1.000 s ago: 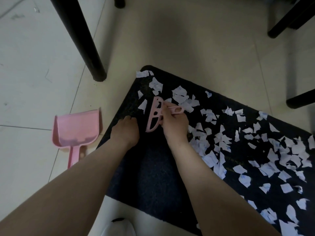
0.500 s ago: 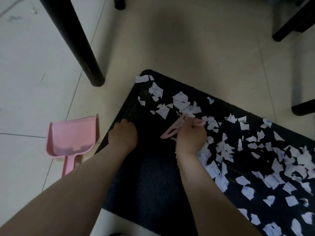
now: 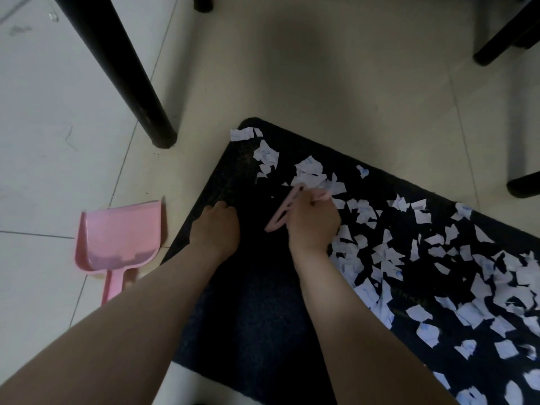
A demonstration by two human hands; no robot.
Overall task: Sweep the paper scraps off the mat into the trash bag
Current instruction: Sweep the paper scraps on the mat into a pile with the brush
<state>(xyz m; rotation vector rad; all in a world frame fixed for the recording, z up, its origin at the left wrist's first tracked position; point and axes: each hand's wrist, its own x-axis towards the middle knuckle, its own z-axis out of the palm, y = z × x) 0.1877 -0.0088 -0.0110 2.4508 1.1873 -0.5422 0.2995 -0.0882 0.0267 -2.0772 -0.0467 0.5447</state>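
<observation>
A dark mat point(image 3: 257, 311) lies on the tiled floor, strewn with several white paper scraps point(image 3: 479, 282) over its far corner and right part. My right hand point(image 3: 314, 226) is shut on a small pink hand brush point(image 3: 285, 210), whose head slants down to the left on the mat beside a clump of scraps. My left hand point(image 3: 217, 226) presses flat on the mat's left edge, fingers curled, holding nothing. A pink dustpan point(image 3: 119, 233) rests on the floor left of the mat, its mouth pointing away from me. No trash bag is in view.
A thick black furniture leg point(image 3: 128, 83) stands on the tiles above the dustpan. More black legs point(image 3: 502, 42) sit at the top right and one point(image 3: 523, 187) at the right edge. Pale tiled floor surrounds the mat.
My right hand has swept the brush from the mat's left part rightward, turning it from upright to slanted; scraps near it bunched toward the far corner. My left hand stayed put.
</observation>
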